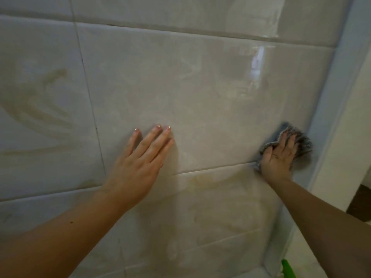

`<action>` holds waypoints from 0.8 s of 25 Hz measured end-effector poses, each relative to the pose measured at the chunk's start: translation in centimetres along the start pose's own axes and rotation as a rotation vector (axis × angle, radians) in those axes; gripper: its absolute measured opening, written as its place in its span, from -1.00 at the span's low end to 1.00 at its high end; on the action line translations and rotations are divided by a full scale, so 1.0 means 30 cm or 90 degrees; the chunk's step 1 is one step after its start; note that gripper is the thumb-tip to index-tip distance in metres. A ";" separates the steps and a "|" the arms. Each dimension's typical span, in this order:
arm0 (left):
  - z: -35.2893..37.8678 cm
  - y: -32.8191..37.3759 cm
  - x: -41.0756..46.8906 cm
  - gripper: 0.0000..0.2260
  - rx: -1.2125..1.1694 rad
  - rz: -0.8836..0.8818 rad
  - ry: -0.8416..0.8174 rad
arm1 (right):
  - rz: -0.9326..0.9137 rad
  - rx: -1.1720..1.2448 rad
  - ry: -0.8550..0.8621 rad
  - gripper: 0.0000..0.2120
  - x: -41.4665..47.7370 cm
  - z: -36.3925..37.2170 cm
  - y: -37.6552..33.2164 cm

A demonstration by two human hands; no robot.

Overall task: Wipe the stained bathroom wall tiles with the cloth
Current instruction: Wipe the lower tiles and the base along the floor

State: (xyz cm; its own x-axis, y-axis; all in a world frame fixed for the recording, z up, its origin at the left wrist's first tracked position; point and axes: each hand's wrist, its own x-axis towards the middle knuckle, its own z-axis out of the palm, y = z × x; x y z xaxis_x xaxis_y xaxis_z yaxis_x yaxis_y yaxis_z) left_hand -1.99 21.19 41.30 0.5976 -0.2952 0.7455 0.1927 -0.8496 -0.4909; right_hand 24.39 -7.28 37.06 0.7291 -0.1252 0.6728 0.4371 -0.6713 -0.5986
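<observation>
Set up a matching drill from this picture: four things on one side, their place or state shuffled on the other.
Things:
1. left hand
2. cloth
3. streaky stain
4. green object

Place or state:
a. bottom right corner of the view
b. flat on the middle tile, holding nothing
c. on the left tile
d. gripped by the right hand, near the wall corner

Pairs: 1-b; 2-d; 3-c; 4-a

Cloth on tiles, far right
</observation>
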 end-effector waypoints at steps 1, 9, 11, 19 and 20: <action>0.001 0.008 0.003 -0.50 -0.002 -0.006 -0.007 | 0.059 0.037 0.000 -0.30 0.037 -0.019 0.015; -0.129 -0.035 -0.008 -0.51 0.012 -0.025 -0.024 | 0.156 0.035 -0.124 -0.30 -0.150 0.027 -0.261; -0.204 -0.080 -0.030 -0.51 0.031 -0.029 -0.033 | 0.068 0.017 -0.178 -0.33 -0.259 0.032 -0.425; -0.622 -0.295 -0.278 -0.48 0.112 -0.134 -0.086 | -0.319 -0.072 -0.412 -0.36 -0.510 -0.123 -0.946; -0.669 -0.325 -0.314 -0.49 0.118 -0.150 -0.091 | -0.331 -0.065 -0.459 -0.37 -0.525 -0.141 -0.995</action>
State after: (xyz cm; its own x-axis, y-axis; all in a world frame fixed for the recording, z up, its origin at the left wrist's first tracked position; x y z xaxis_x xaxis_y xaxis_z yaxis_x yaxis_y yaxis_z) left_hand -25.13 23.49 48.10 0.6205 -0.0249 0.7838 0.4691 -0.7891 -0.3965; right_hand -2.37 11.65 46.18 0.6204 0.6798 0.3911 0.7810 -0.5811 -0.2288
